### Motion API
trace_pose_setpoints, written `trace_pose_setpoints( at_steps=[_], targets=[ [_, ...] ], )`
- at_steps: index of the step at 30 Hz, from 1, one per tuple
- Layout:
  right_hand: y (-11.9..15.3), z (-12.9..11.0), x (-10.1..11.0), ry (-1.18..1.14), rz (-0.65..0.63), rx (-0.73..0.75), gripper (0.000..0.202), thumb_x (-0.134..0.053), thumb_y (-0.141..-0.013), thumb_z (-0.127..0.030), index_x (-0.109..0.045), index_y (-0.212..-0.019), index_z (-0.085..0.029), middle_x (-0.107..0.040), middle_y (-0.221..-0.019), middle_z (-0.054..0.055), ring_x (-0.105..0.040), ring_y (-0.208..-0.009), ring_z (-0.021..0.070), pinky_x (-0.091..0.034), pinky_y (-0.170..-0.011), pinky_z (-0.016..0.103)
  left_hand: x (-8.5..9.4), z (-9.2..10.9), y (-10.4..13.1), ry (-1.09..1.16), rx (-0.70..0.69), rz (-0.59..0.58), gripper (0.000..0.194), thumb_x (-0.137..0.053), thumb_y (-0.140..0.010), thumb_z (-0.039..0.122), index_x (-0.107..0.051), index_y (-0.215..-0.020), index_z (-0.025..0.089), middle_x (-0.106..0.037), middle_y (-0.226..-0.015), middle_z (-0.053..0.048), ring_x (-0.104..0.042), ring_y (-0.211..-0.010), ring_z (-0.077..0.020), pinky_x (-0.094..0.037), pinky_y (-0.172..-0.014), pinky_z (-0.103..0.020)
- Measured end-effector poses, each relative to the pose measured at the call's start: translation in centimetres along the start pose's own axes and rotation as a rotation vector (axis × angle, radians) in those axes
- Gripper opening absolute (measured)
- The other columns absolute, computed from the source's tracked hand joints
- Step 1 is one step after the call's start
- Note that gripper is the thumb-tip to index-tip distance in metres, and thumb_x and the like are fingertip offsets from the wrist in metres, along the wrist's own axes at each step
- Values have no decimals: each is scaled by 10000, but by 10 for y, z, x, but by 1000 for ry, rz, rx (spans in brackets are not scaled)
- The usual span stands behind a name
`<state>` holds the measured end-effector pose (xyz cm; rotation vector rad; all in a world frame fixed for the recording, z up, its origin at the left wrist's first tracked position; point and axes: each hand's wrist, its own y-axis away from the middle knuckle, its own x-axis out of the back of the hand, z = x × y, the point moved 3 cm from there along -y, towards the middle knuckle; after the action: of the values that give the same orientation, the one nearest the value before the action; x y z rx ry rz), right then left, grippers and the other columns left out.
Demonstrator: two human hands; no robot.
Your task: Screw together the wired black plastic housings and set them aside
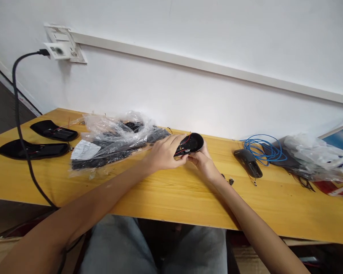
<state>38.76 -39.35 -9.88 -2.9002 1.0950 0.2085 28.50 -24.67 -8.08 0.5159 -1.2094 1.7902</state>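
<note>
Both of my hands grip a black plastic shell (196, 142) with a rounded, hollow end and a thin red wire inside. My left hand (166, 153) wraps round its left part, fingers over the top and thumb along the near side. On the right, my right hand (203, 161) is closed round the rounded end from below, with its fingers partly hidden. The shell is held above the table, tilted so that its inside faces me. Small dark parts (231, 181) lie on the table by my right wrist.
Two similar black shells (54, 130) (32, 150) lie at the left. Clear plastic bags (117, 133) hold more black parts. A dark shell piece (248, 163), coiled blue cable (264, 150) and white plastic bag (314, 150) sit right. A black cable (17, 102) hangs from the wall charger.
</note>
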Motion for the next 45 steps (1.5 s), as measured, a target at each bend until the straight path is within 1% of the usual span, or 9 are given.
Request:
trace_pose_setpoints(
  at_steps=[7,11,18,20,23,28,33,38,45],
  targets=[
    [3,5,2,36,39,13,628,-706,-830,-343,-521,-1430,-355,-685,-1300,22,-653,-1251,274,-571,-1184,554,3,0,0,-16,-39,-1,572,-657,-994,355,-571,-1506,113,-726,-1435,-179,-718,-1306,-353,-589,-1142,-488],
    [2,5,3,89,17,50,663,-694,-830,-340,-497,-1463,-348,-671,-1320,30,-591,-1364,294,-444,-1302,608,5,1,0,31,-39,-8,522,-654,-1021,367,-605,-1463,93,-761,-1375,-172,-742,-1256,-341,-600,-1109,-476],
    [4,-23,7,319,-77,245,620,-599,-1051,-613,-444,-1582,-334,-468,-1680,82,-362,-1651,267,-186,-1434,547,-3,11,2,243,123,17,498,-705,-998,375,-608,-1455,204,-768,-1342,-138,-755,-1202,-321,-629,-1041,-479],
    [6,-26,10,310,-84,248,647,-582,-1061,-652,-421,-1607,-344,-443,-1711,87,-374,-1654,257,-207,-1431,538,-5,17,3,322,113,2,496,-668,-1001,344,-599,-1464,183,-765,-1358,-148,-764,-1193,-315,-637,-1029,-465],
    [7,-22,11,239,-99,229,671,-562,-1042,-723,-452,-1590,-352,-536,-1639,88,-480,-1586,260,-325,-1392,529,-5,21,3,370,114,-2,533,-653,-977,309,-597,-1482,147,-760,-1378,-166,-766,-1194,-324,-631,-1035,-471],
    [5,-10,2,115,-80,263,741,-504,-972,-853,-525,-1526,-361,-640,-1522,83,-567,-1514,289,-434,-1329,551,-4,16,1,412,180,-18,479,-676,-933,312,-671,-1377,134,-808,-1216,-145,-781,-1063,-315,-645,-956,-466],
    [6,-17,6,178,-140,289,696,-645,-985,-716,-487,-1562,-361,-557,-1637,76,-485,-1592,286,-345,-1380,568,-3,13,-1,454,156,2,450,-677,-941,340,-685,-1349,149,-814,-1178,-128,-781,-1022,-293,-653,-924,-458],
    [10,-34,23,424,-189,359,705,-711,-1032,-562,-423,-1647,-372,-451,-1742,67,-330,-1697,277,-216,-1434,576,8,1,-7,569,91,-82,531,-693,-959,408,-676,-1433,168,-762,-1404,-158,-760,-1252,-322,-630,-1062,-475],
    [18,-40,25,540,-178,471,817,-864,-926,-363,-462,-1638,-371,-553,-1662,91,-540,-1556,344,-378,-1371,635,33,-1,-9,350,-188,-103,605,-737,-881,332,-646,-1450,148,-797,-1280,-148,-777,-1104,-289,-614,-999,-431]
  ],
)
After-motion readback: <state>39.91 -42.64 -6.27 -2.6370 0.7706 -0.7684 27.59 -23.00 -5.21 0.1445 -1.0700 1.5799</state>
